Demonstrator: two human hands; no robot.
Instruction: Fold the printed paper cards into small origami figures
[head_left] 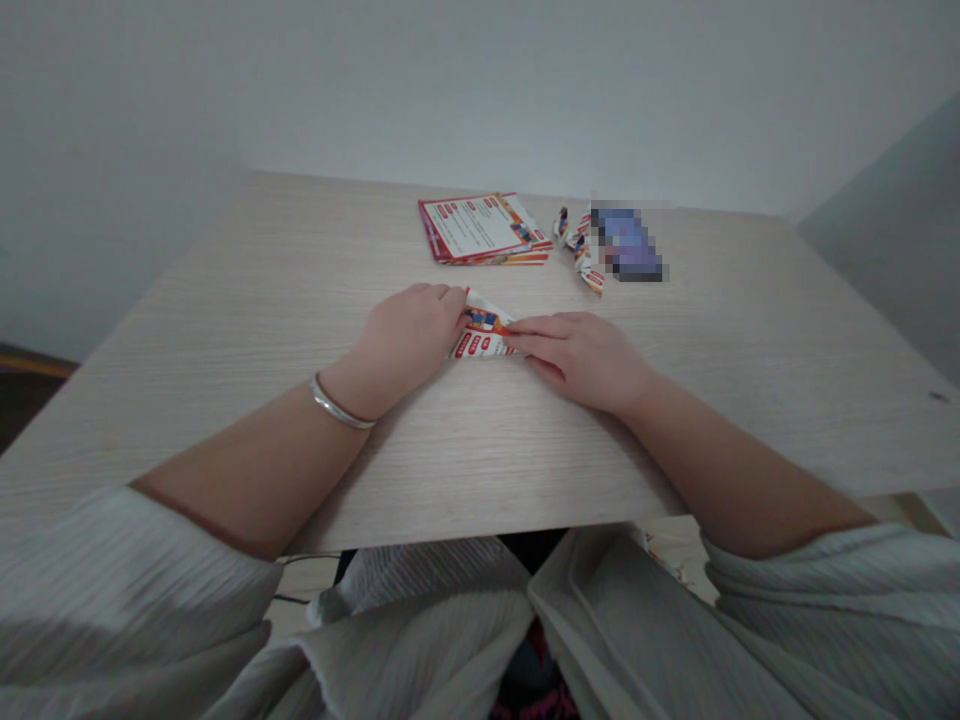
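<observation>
On the table in front of me lies a folded printed paper sheet [486,343], white with red, orange and blue print, its upper edge slanting down to the right. My left hand [415,328] is closed on the sheet's left end, fingers curled over and the thumb hidden. From the other side my right hand [581,355] grips the right corner, its fingers close together on the paper. How many layers the fold has, I cannot tell.
Behind my hands lies a stack of similar printed sheets [480,228]. Several small folded or twisted paper pieces [580,252] sit right of it, beside a blurred-out bluish rectangular object [628,243]. The pale wooden table [225,300] meets a wall at the back.
</observation>
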